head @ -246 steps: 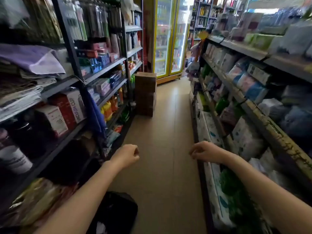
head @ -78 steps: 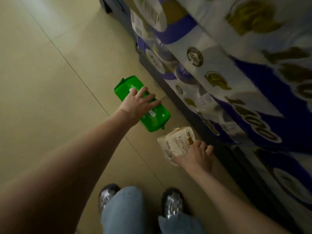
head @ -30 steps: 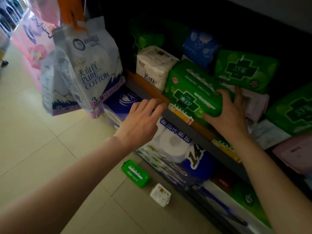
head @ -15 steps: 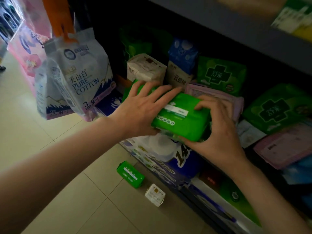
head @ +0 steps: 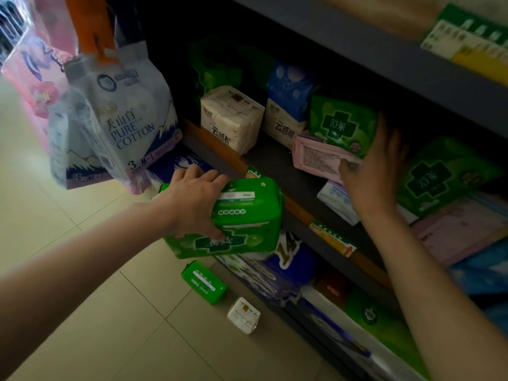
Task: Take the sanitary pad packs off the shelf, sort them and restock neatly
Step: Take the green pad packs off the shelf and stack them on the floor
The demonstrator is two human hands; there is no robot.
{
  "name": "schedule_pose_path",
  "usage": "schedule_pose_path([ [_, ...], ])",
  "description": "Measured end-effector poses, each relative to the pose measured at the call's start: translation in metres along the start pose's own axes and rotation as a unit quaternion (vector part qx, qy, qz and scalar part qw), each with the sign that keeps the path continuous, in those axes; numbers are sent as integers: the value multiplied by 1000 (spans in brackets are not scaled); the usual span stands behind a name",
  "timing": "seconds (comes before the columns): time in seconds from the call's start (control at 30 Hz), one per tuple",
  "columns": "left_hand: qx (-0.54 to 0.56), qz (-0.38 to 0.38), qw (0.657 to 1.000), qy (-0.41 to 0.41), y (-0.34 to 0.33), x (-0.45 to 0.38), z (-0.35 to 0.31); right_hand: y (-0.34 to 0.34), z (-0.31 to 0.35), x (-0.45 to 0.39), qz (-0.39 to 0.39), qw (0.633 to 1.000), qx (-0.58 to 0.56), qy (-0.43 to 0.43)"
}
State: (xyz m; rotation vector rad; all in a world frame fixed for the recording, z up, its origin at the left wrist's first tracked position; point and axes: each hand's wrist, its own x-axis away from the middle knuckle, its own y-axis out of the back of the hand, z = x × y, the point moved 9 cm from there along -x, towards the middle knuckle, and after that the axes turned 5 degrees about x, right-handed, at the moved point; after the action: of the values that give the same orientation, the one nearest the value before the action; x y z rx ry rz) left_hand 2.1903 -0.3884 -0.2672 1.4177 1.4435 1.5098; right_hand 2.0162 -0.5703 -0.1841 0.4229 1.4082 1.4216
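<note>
with left hand (head: pixel 192 199) gripping green pack (head: pixel 247 215), slide splayed right hand (head: pixel 371 171) under pink pack (head: pixel 319 158), lifting clear of shelf (head: pixel 275 166).

Bright green pack (head: pixel 247 215) with a darker green cross, pale pink pack (head: pixel 319 158), cream pack (head: pixel 231 116), beige floor tiles (head: pixel 110 325).

Two hands (head: pixel 192 199), two packs on the floor (head: pixel 203 281), one held pack (head: pixel 247 218).

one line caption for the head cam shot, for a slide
Left hand holds a green pad pack off the shelf while the right hand reaches the pink pack.
</note>
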Motion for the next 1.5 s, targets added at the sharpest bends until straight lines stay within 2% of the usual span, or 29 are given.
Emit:
schedule_pose_path([
  [0.13, 13, -16, 1000, 8, 4, -3, 0, 8, 38, 37, -91, 989, -38, 110],
  [0.2, 10, -24, 1000, 6, 7, -3, 0, 17, 35, 47, -142, 985, -41, 85],
  [0.23, 9, -27, 1000, 5, 8, -4, 0, 18, 27, 44, -142, 988, -41, 49],
  [0.33, 11, -33, 999, 4, 12, -4, 2, -3, 3, 20, -44, 995, -57, -63],
  [0.43, 13, -38, 999, 6, 13, -7, 4, -20, 9, 12, -1, 994, -49, -93],
  [0.53, 14, -35, 999, 11, 14, -9, 5, -25, 35, 35, -34, 995, -58, -69],
  [0.63, 3, -36, 999, 9, 15, -10, 6, -15, 45, 58, -117, 990, -73, -23],
  [0.7, -2, -36, 999, 9, 16, -9, 8, -8, 35, 56, -146, 988, -34, -37],
  [0.8, -2, -36, 999, 11, 18, -7, 12, -16, 28, 36, -101, 993, 20, -63],
  [0.93, 11, -39, 999, 18, 15, -2, 20, -19, 34, 22, -37, 997, -5, -72],
  [1.07, 28, -4, 999, 34, -7, 11, 35, -4, 54, 57, -30, 996, -83, 2],
  [1.13, 23, 33, 998, 48, -24, 22, 46, -5, 64, 86, 3, 988, -153, 13],
  [1.27, -18, 94, 992, 82, -54, 52, 78, -1, 58, 113, 61, 963, -260, -39],
  [1.33, -8, 121, 986, 119, -72, 74, 100, -3, 61, 122, 96, 947, -306, -36],
  [1.5, -25, 178, 966, 187, -136, 117, 136, -61, 85, 194, 255, 915, -314, -15],
])
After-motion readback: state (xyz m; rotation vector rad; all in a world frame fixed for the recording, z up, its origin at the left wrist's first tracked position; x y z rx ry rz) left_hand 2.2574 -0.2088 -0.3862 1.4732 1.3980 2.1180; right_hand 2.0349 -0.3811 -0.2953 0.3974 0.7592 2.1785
